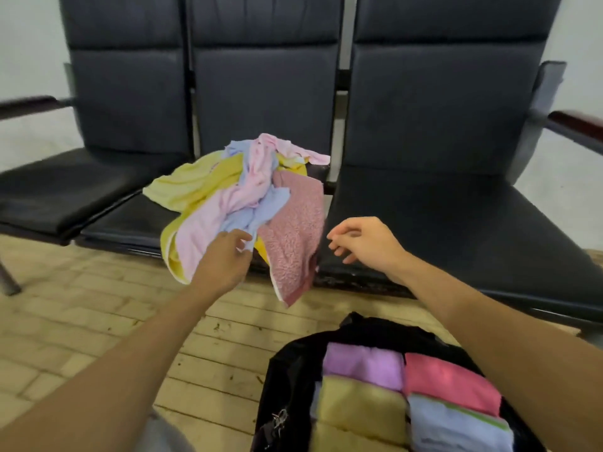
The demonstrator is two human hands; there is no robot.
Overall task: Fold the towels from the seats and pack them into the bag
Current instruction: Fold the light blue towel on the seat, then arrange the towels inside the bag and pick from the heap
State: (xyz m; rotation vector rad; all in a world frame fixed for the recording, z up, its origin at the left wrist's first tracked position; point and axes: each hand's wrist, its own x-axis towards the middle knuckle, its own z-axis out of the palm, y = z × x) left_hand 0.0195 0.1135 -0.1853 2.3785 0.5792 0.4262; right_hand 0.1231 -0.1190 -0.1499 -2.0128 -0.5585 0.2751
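Note:
A loose heap of towels (235,187) lies on the middle seat: yellow, pale pink, light blue, and a dusty-pink one (293,236) hanging over the seat's front edge. My left hand (225,259) pinches the lower end of the light blue towel (261,207) at the front of the heap. My right hand (362,243) hovers over the right seat's front corner, fingers loosely curled, holding nothing. On the floor at the lower right stands an open black bag (287,373) with folded towels inside: purple (362,363), pink (450,380), yellow and light blue.
A row of three dark padded seats (456,223) with wooden armrests (577,122) stands against a white wall. The left seat (58,190) and right seat carry nothing. A tan brick floor (81,314) lies below. A metal leg stands at the far left.

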